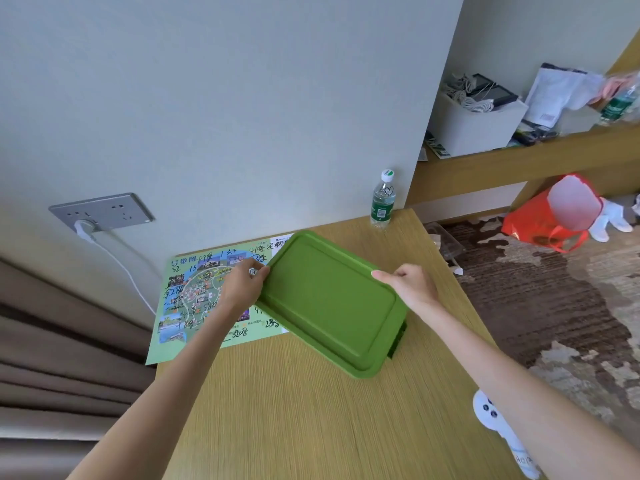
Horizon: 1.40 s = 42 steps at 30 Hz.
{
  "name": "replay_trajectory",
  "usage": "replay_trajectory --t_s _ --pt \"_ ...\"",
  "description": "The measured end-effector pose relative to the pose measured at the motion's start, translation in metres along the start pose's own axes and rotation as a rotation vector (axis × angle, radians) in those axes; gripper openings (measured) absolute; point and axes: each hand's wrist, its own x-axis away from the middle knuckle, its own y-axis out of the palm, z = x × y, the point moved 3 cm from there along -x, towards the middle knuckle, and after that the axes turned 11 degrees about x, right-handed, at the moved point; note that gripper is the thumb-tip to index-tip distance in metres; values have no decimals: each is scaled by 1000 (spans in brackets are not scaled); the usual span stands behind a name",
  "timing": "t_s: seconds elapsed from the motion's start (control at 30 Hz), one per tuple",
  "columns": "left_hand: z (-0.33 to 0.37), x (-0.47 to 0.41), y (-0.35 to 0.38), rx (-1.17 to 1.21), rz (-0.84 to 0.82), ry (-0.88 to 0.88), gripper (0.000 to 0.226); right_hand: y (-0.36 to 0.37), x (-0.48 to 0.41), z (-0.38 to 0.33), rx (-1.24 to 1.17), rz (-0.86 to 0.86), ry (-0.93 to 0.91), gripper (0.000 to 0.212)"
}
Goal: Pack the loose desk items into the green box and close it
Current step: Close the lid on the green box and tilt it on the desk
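Note:
The green lid (pixel 329 299) lies tilted over the green box, of which only a dark corner (pixel 398 341) shows below the lid's right edge. My left hand (pixel 244 284) grips the lid's left edge. My right hand (pixel 410 284) holds the lid's far right edge, thumb lying on top. The inside of the box is hidden by the lid.
A green printed map (pixel 194 299) with handwriting lies on the wooden desk (pixel 294 417) under the box. A water bottle (pixel 382 199) stands at the back by the wall. A white object (pixel 490 415) lies at the desk's right edge. A charger cable (pixel 128 268) hangs from the wall socket.

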Motion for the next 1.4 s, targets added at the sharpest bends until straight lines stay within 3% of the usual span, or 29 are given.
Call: replay_trajectory --t_s 0.17,0.47,0.53,0.7,0.77,0.9,1.1,1.3,1.4 --pt "-13 55 1 -58 180 -15 34 -3 -10 -11 82 -129 -42 64" --pt "-51 108 16 -23 312 -90 39 24 -18 -19 226 -107 -186 58" --pt "-55 108 15 -38 298 -81 38 29 -17 -17 216 -43 -191 42" --pt "-56 96 11 -248 258 -77 48 28 3 -4 148 127 -188 39" --pt "-59 87 11 -229 215 -86 55 28 18 11 126 172 -151 43" --pt "-62 79 25 67 52 -165 69 37 48 47 63 23 17 58" --pt "-62 79 33 234 27 -240 79 44 51 57 -54 -73 48 60" --pt "-61 80 30 216 47 -152 63 45 54 53 -132 -13 82 50" --pt "-62 77 23 148 63 -125 72 43 53 46 -101 -2 75 50"
